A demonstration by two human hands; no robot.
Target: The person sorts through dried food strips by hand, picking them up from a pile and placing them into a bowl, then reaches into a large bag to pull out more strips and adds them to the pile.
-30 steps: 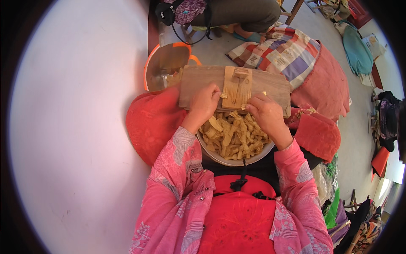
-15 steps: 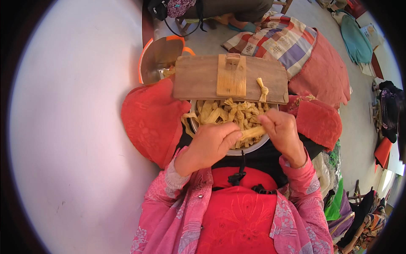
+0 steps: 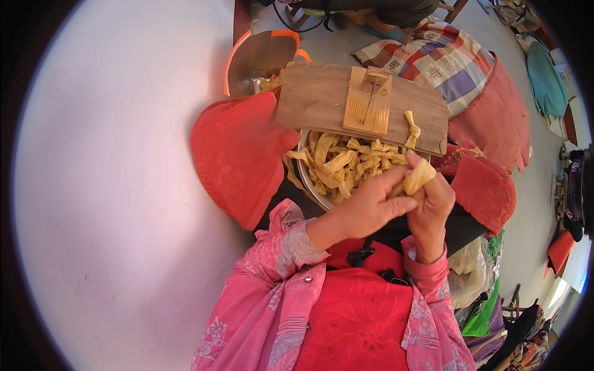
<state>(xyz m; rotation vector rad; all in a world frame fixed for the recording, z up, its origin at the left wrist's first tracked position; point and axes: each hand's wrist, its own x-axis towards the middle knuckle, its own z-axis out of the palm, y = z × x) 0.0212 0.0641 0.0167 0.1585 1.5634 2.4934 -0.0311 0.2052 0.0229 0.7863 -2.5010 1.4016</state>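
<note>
My left hand [image 3: 374,201] and my right hand [image 3: 432,207] meet above the right part of a pale basin [image 3: 307,180]. Between their fingers they pinch a soft yellowish strip [image 3: 421,177], bent over into a loop at the top. Similar limp strips [image 3: 343,162], some seemingly knotted, heap up in the basin, and a few hang over its left rim. Across the far side of the basin lies a wooden board [image 3: 309,96] with a smaller wooden piece [image 3: 366,105] fixed on it. One knotted strip [image 3: 413,130] rests at the board's right end.
Red cloths [image 3: 238,157] cover my knees on both sides. An orange-rimmed pail [image 3: 260,59] stands beyond the board, left. A checked cloth [image 3: 455,65] lies to the far right. Another person's leg [image 3: 402,12] shows at the top. A white wall [image 3: 124,185] borders my left.
The strip was stretched between my hands; now it is looped and the hands are together, farther right. My view has shifted, so the board and basin appear tilted and moved right.
</note>
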